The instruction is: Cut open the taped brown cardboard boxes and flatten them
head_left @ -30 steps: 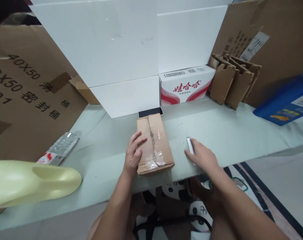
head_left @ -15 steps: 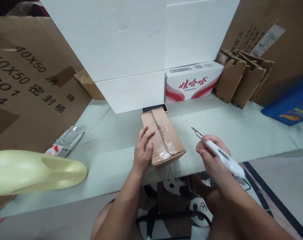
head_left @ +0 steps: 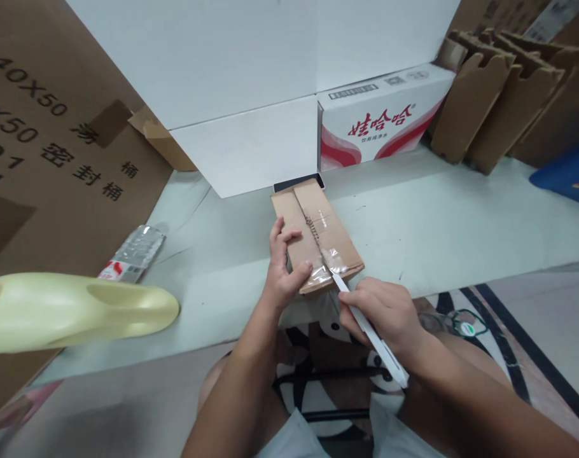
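Note:
A small brown cardboard parcel (head_left: 318, 229), sealed with clear tape along its middle seam, lies on the pale table (head_left: 437, 229) near the front edge. My left hand (head_left: 284, 267) grips the parcel's left side and near corner. My right hand (head_left: 380, 315) is closed round a white utility knife (head_left: 366, 324). The blade tip rests on the taped seam at the parcel's near end.
A dark phone (head_left: 299, 183) lies behind the parcel. White boxes (head_left: 242, 83) and a red-and-white carton (head_left: 380, 124) stand at the back. Folded brown cartons (head_left: 499, 83) are at back right, a large brown box (head_left: 55, 159) and a crushed bottle (head_left: 132, 254) at left. A yellow object (head_left: 79, 312) juts in.
My right hand picked the knife up off the table, raised it, then brought the blade down to the parcel's taped near end. My left hand slid to grip the parcel's near corner.

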Action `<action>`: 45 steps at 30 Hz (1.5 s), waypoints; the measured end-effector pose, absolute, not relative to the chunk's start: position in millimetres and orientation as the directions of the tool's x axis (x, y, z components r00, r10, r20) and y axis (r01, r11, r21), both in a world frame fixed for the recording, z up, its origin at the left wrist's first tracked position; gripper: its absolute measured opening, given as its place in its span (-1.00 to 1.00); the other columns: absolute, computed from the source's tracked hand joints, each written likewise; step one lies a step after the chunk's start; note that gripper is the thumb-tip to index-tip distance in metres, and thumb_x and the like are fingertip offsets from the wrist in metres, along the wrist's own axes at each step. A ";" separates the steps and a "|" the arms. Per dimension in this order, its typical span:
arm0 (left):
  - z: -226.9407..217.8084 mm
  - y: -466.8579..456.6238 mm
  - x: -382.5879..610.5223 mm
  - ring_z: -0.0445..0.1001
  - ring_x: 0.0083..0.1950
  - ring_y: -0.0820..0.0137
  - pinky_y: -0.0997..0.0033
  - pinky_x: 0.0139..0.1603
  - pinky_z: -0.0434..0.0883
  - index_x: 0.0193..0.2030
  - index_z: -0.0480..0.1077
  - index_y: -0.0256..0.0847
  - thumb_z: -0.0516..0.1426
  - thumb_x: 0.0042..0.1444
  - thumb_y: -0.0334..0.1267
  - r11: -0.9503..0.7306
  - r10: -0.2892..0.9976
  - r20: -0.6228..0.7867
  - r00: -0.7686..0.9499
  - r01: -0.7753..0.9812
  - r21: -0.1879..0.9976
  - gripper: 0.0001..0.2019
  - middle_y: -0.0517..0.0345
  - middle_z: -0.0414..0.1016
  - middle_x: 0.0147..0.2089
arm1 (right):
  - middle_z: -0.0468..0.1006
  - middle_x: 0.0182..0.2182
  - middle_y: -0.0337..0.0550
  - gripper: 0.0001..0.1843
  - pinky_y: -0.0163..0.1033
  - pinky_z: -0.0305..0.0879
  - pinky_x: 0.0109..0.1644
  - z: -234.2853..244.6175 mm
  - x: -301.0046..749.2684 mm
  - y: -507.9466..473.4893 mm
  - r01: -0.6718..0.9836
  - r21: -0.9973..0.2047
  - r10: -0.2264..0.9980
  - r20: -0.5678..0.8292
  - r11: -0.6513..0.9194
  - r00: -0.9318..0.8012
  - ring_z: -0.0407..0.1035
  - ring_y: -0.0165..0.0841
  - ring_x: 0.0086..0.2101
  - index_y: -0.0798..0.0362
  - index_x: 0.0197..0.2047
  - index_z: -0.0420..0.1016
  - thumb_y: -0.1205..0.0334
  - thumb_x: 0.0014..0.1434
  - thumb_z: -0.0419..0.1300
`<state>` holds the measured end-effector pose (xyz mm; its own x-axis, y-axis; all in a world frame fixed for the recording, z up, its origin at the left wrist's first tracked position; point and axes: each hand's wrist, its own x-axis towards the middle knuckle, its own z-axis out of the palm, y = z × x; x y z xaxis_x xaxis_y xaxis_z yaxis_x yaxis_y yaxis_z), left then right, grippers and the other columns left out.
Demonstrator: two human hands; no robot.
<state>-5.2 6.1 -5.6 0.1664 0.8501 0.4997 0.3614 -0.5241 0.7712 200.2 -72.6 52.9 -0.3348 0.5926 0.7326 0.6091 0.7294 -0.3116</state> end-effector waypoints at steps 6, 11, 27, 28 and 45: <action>-2.1 5.2 -2.8 -0.03 0.58 -0.12 -0.25 0.44 0.15 0.14 0.30 -0.08 0.12 0.18 0.33 -0.510 0.859 0.486 0.161 0.340 0.790 -0.40 -0.19 -0.02 0.55 | 0.40 -0.60 -0.30 -0.80 -0.34 0.18 -0.46 57.6 189.9 -78.7 0.674 -0.319 0.649 0.694 0.666 -0.313 0.25 -0.46 -0.58 0.07 -0.36 0.44 0.49 0.27 0.12; 1.4 2.7 -1.1 -0.03 0.58 -0.10 -0.22 0.46 0.12 0.13 0.31 -0.05 0.13 0.15 0.32 -0.468 0.883 0.445 0.148 0.339 0.816 -0.41 -0.11 -0.03 0.57 | 0.42 -0.61 -0.29 -0.75 -0.35 0.18 -0.47 66.9 187.4 -82.0 0.673 -0.387 0.702 0.654 0.630 -0.280 0.27 -0.48 -0.60 0.07 -0.41 0.44 0.48 0.28 0.08; -5.6 8.7 -0.8 -0.01 0.57 -0.15 -0.27 0.41 0.16 0.09 0.35 -0.08 0.08 0.15 0.37 -0.480 0.873 0.471 0.122 0.382 0.790 -0.39 -0.14 0.03 0.54 | 0.36 -0.64 -0.36 -0.78 -0.38 0.08 -0.53 75.2 198.0 -85.2 0.601 -0.516 0.750 0.620 0.611 -0.231 0.20 -0.53 -0.64 0.02 -0.45 0.34 0.46 0.19 0.10; -6.1 9.4 -0.9 -0.01 0.57 -0.15 -0.27 0.41 0.16 0.10 0.34 -0.08 0.08 0.16 0.37 -0.483 0.872 0.474 0.125 0.384 0.787 -0.39 -0.15 0.04 0.54 | 0.34 -0.65 -0.38 -0.77 -0.39 0.07 -0.53 76.8 199.1 -86.8 0.593 -0.529 0.758 0.610 0.606 -0.231 0.17 -0.54 -0.65 0.02 -0.47 0.31 0.47 0.19 0.09; 29.9 -10.9 -1.6 0.23 0.48 -0.05 -0.34 0.52 0.07 0.33 0.28 -0.08 0.22 0.19 0.06 -0.741 0.663 0.601 0.447 0.506 0.441 -0.39 -0.08 0.43 0.29 | 0.37 -0.64 -0.41 -0.84 -0.45 0.13 -0.53 59.4 195.5 -78.8 0.527 -0.565 0.718 0.683 0.635 -0.134 0.17 -0.57 -0.66 0.02 -0.39 0.32 0.46 0.17 0.08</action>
<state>-1.6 -10.9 29.9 0.4469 0.6627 0.6009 0.5058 -0.7412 0.4413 195.5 -78.8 59.4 -0.1340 0.7184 0.6826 0.5273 0.6349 -0.5647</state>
